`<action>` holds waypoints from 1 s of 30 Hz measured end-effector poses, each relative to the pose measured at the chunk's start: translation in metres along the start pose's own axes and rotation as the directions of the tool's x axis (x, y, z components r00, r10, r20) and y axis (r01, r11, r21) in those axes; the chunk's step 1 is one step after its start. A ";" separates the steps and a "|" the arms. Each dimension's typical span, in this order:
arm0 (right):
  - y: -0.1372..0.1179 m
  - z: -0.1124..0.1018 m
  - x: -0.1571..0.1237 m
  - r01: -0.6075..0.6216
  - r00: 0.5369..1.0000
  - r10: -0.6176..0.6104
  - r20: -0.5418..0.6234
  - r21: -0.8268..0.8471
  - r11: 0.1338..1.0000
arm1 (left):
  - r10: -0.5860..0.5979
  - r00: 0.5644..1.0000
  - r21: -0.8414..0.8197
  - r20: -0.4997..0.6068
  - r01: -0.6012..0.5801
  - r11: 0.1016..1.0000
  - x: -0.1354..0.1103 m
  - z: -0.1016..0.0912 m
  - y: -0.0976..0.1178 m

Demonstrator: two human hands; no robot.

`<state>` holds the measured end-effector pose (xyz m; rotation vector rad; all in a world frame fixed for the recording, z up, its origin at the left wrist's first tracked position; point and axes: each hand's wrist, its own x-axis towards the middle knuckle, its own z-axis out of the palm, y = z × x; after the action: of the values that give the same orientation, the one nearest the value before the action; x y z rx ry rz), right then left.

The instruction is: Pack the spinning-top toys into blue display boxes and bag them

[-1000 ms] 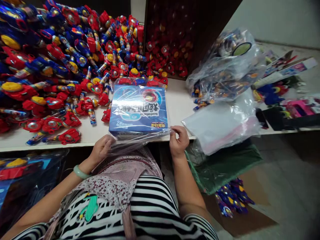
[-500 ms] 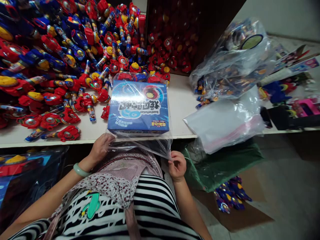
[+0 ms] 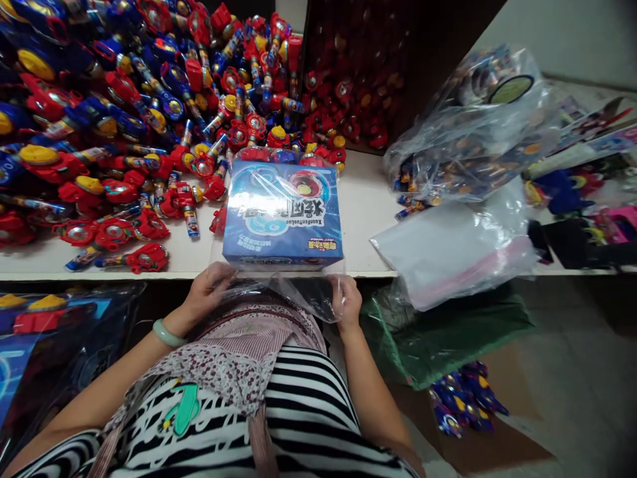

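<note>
A blue printed cardboard box (image 3: pixel 283 216) lies flat at the front edge of the white table, inside a clear plastic bag (image 3: pixel 311 292). The loose mouth of the bag hangs over the edge towards my body. At its left side, my left hand (image 3: pixel 212 289) pinches the film near the box's front left corner. My right hand (image 3: pixel 348 302) grips the bag's right side just off the table edge. Behind the box, red and blue toys with yellow tops press close to its far side.
Many red and blue toys (image 3: pixel 114 159) are heaped on the left of the table (image 3: pixel 358 199). A dark carton of red toys (image 3: pixel 355 99) stands behind. To the right are filled clear bags (image 3: pixel 472 139), flat plastic bags (image 3: pixel 452 252), a green sack (image 3: pixel 442 332) and a floor carton (image 3: pixel 492 441).
My right hand has moved up slightly and closer to the table edge with the bag's film. My left hand stays at the left corner. The whole view has shifted a little.
</note>
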<state>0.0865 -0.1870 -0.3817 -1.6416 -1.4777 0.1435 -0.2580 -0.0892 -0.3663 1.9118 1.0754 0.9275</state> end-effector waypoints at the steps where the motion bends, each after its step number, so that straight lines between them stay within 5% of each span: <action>1: -0.003 0.000 -0.005 0.006 1.000 -0.006 0.005 0.017 1.000 | 0.024 0.999 -0.014 0.038 -0.024 1.000 0.000 -0.002 -0.001; 6: -0.019 0.004 -0.004 -0.008 1.000 0.008 0.003 0.087 0.996 | 0.131 0.983 0.022 0.126 -0.135 0.991 0.011 0.000 0.002; 10: -0.034 -0.007 0.019 -0.133 0.987 0.146 -0.074 0.149 0.980 | 0.092 0.993 0.048 -0.080 -0.089 0.995 0.021 -0.003 0.020; 14: -0.043 -0.034 0.017 -0.356 0.902 0.402 -0.155 0.257 0.898 | -0.041 0.966 0.090 -0.257 0.066 0.994 0.011 -0.029 0.036; 17: -0.041 -0.042 -0.007 -0.349 0.925 0.367 -0.094 0.166 0.922 | -0.229 0.947 0.101 -0.227 0.257 0.961 -0.011 -0.041 0.037; 21: -0.037 -0.023 -0.036 -0.428 0.903 0.430 0.020 0.137 0.893 | -0.396 0.892 0.027 -0.219 0.411 0.911 -0.037 -0.029 0.025; 25: -0.043 -0.009 -0.042 -0.525 0.850 0.487 0.200 0.250 0.813 | -0.391 0.891 -0.030 -0.232 0.395 0.918 -0.044 -0.025 0.020; 30: -0.053 -0.032 -0.053 -0.557 0.828 0.509 0.236 0.231 0.798 | -0.320 0.903 0.085 -0.286 0.356 0.931 -0.057 -0.045 0.020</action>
<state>0.0517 -0.2543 -0.3518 -1.7872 -0.9981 0.7954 -0.3113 -0.1359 -0.3414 1.6558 1.6116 0.9475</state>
